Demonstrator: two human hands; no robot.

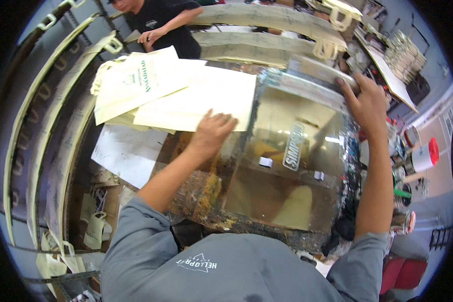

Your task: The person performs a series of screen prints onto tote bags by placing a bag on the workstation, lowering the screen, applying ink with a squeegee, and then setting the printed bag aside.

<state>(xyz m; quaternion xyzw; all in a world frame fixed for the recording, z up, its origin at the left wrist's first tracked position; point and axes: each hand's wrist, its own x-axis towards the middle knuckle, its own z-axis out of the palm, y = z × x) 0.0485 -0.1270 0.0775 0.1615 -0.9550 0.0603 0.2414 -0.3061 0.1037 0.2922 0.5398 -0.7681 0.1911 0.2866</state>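
With left hand (pixel 214 128) fingers spread flat on the cream bag (pixel 206 95) and right hand (pixel 365 100) curled gripping the screen frame (pixel 312 70), misregistration is risked if the bag slips.

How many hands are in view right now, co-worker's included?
3. The left hand lies flat on the cream bags; the right hand grips the far edge of the screen frame; a co-worker's hand is at the top. Their other hand is hidden.

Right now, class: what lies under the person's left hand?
The left hand presses on a stack of pale cream bags, at the edge beside the screen frame. Whatever lies beneath the stack is covered.
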